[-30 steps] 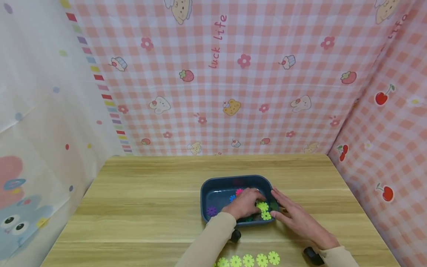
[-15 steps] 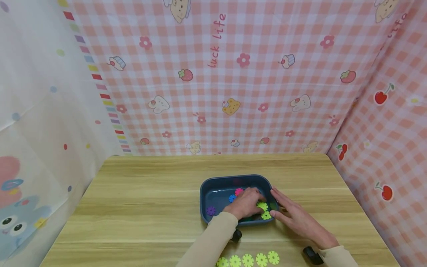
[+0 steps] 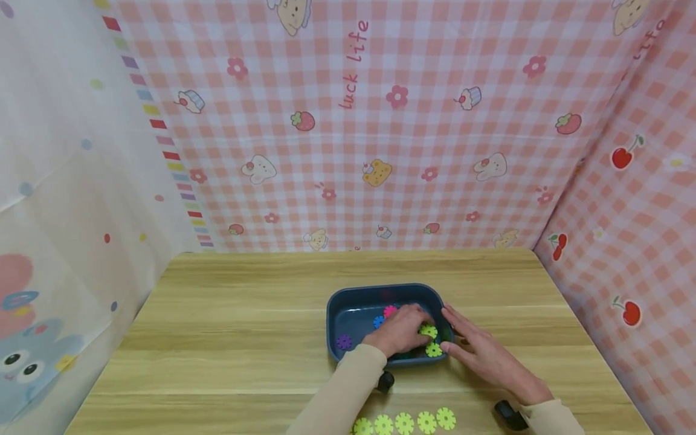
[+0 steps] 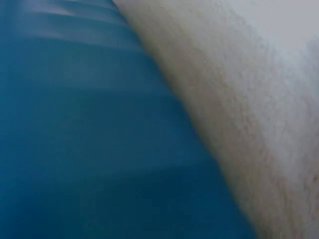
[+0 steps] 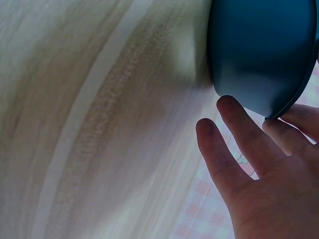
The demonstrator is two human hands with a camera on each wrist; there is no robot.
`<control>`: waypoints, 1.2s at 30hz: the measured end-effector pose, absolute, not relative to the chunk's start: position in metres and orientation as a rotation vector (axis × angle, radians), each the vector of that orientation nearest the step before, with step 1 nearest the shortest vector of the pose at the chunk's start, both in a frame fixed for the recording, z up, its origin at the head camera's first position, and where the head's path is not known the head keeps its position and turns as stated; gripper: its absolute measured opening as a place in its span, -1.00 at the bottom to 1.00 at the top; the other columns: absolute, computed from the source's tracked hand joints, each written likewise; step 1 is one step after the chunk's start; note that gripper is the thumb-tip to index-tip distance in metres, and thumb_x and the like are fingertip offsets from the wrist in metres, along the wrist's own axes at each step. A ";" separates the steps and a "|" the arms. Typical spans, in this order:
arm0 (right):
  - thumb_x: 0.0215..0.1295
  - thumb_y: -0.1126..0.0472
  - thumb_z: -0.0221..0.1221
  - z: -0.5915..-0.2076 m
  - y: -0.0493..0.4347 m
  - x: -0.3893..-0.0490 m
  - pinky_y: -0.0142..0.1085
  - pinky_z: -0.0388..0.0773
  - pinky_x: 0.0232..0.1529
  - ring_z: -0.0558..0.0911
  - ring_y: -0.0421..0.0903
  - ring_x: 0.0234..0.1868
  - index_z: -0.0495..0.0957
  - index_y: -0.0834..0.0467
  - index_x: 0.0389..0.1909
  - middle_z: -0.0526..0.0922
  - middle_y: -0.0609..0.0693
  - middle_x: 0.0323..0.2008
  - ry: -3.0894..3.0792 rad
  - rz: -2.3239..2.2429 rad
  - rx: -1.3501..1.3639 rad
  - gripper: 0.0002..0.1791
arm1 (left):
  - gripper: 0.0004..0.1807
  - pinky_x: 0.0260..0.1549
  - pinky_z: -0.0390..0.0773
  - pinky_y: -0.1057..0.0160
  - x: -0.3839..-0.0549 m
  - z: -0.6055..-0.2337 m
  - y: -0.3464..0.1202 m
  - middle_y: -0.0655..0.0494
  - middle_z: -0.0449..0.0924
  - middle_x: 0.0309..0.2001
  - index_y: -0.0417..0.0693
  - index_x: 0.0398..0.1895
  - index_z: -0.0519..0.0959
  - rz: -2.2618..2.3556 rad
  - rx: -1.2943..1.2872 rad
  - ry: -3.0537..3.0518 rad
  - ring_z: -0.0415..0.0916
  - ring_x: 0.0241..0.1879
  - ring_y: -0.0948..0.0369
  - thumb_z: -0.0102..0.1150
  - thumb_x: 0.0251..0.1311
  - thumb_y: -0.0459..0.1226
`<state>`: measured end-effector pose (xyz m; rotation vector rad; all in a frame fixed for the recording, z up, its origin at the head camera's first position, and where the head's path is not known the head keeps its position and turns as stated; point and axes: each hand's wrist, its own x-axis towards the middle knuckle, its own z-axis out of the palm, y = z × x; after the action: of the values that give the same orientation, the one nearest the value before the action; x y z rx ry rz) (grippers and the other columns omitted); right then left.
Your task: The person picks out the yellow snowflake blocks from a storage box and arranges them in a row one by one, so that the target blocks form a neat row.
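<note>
A dark blue plastic bin [image 3: 356,326] stands on the table. My left hand [image 3: 401,331] reaches into its right half with bent fingers, and a yellow-green snowflake disc [image 3: 429,331] sits between thumb and fingers; the fingertips are partly hidden. Just below it is another yellow-green disc [image 3: 434,350], by the bin's near right corner. My right hand [image 3: 481,350] rests against the bin's right end, fingers fairly straight and thumb at the rim. In the right wrist view its spread fingers [image 5: 249,134] lie along the bin's outer wall. The left wrist view shows blue bin wall [image 4: 89,134] beside skin.
Inside the bin also lie a purple disc [image 3: 344,342], a blue disc [image 3: 378,322] and a pink disc [image 3: 389,312]. Several yellow-green discs [image 3: 404,423] form a row along the table's near side. Patterned cloth [image 3: 348,139] hangs behind the table and at both sides.
The yellow-green disc at my left fingers has shifted slightly away from the other one beneath it. My right hand stays at the bin's end, and the row on the table is unchanged.
</note>
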<state>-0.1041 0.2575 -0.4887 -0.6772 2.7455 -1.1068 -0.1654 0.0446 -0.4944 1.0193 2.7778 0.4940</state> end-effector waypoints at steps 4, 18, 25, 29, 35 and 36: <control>0.56 -0.03 0.15 -0.489 0.258 -0.105 0.01 0.63 0.15 0.53 0.27 0.32 0.11 0.21 0.63 0.07 0.29 0.60 2.751 -1.094 -0.676 -0.21 | -0.64 0.15 0.51 0.41 -0.166 -0.491 0.039 0.19 0.65 0.07 0.02 0.17 0.71 0.604 1.009 2.749 0.53 0.06 0.32 0.36 0.35 -0.15; 0.56 0.04 0.16 -0.485 0.256 -0.104 0.00 0.65 0.12 0.55 0.32 0.29 0.10 0.25 0.62 0.06 0.34 0.59 2.736 -1.102 -0.682 -0.22 | -0.63 0.06 0.55 0.31 -0.152 -0.465 0.004 0.15 0.54 0.07 0.01 0.21 0.69 0.850 0.955 2.756 0.50 -0.01 0.27 0.25 0.36 -0.21; 0.55 0.02 0.17 -0.485 0.255 -0.103 0.02 0.64 0.14 0.54 0.32 0.29 0.11 0.24 0.62 0.07 0.32 0.60 2.747 -1.105 -0.653 -0.21 | -0.64 0.08 0.56 0.27 -0.142 -0.452 -0.015 0.17 0.54 0.08 0.02 0.21 0.69 0.878 0.995 2.794 0.50 0.02 0.25 0.27 0.39 -0.18; 0.55 -0.04 0.16 -0.487 0.254 -0.103 0.02 0.63 0.15 0.54 0.31 0.30 0.12 0.23 0.62 0.07 0.30 0.60 2.758 -1.093 -0.649 -0.20 | -0.64 0.04 0.56 0.29 -0.137 -0.446 -0.028 0.17 0.54 0.06 0.00 0.20 0.69 0.881 1.040 2.819 0.53 0.01 0.22 0.28 0.41 -0.14; 0.55 0.00 0.17 -0.487 0.254 -0.102 0.01 0.63 0.14 0.53 0.34 0.30 0.13 0.23 0.62 0.07 0.31 0.60 2.756 -1.098 -0.633 -0.21 | -0.64 0.05 0.57 0.27 -0.128 -0.437 -0.045 0.21 0.54 0.07 0.07 0.20 0.69 0.864 1.047 2.848 0.51 0.02 0.25 0.28 0.42 -0.07; 0.55 0.00 0.17 -0.486 0.254 -0.102 0.00 0.64 0.14 0.53 0.34 0.30 0.13 0.24 0.61 0.07 0.32 0.60 2.756 -1.098 -0.636 -0.21 | -0.64 0.04 0.57 0.27 -0.127 -0.435 -0.047 0.22 0.54 0.07 0.08 0.20 0.69 0.856 1.048 2.853 0.51 0.02 0.26 0.28 0.42 -0.06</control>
<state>-0.1019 0.2538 -0.4865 -0.6356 2.7562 -1.0983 -0.1268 -0.0468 -0.4354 1.0478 2.8533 0.8564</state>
